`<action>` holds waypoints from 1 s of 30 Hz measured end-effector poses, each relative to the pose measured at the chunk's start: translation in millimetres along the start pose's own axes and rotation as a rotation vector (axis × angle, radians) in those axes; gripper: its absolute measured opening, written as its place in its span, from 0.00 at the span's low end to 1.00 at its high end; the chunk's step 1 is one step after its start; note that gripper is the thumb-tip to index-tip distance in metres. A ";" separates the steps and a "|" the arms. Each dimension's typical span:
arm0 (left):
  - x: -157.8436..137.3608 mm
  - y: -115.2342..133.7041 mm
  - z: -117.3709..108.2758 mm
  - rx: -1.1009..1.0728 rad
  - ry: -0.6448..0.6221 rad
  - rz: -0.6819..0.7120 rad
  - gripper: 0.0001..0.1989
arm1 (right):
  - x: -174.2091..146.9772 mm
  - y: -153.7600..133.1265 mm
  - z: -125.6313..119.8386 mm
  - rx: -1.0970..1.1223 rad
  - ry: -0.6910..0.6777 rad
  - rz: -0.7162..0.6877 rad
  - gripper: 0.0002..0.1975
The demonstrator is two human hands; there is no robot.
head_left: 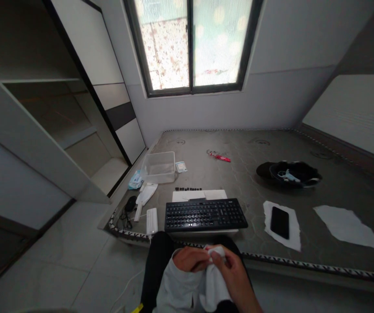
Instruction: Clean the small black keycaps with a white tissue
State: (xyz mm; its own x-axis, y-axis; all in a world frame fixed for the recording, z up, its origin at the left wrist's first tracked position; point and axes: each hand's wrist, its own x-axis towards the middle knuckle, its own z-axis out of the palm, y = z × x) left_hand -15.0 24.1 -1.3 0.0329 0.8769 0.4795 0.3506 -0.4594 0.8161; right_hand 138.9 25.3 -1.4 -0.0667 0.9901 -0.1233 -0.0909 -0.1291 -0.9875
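Both my hands are low in the view, close to my lap. My left hand and my right hand pinch a white cloth between them. The cloth hangs down from the fingers over my dark trousers. Just beyond my hands a black keyboard lies on the grey mattress, near its front edge. A row of small black keycaps sits on a white sheet behind the keyboard.
A clear plastic tub stands at the left back. A black phone lies on white paper, more paper to its right. A black cap, a red item, a mouse and white tools also lie there. An open wardrobe is at left.
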 end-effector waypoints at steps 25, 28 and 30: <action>10.0 15.9 2.1 -0.573 0.228 -0.698 0.14 | -3.7 -5.7 -1.1 -0.277 0.208 -0.252 0.18; 11.5 18.0 1.9 -0.577 0.257 -0.716 0.14 | -5.3 -4.1 -1.7 -0.339 0.332 -0.338 0.14; 11.3 15.9 2.5 -0.598 0.218 -0.732 0.14 | -7.0 -5.2 -2.3 -0.393 0.347 -0.403 0.11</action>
State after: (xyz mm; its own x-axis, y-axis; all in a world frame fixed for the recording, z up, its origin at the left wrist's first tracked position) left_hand -6.7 27.1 16.3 -0.1997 0.9566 -0.2124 -0.3204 0.1411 0.9367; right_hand 142.1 19.1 4.4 0.2269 0.9254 0.3035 0.3318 0.2195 -0.9174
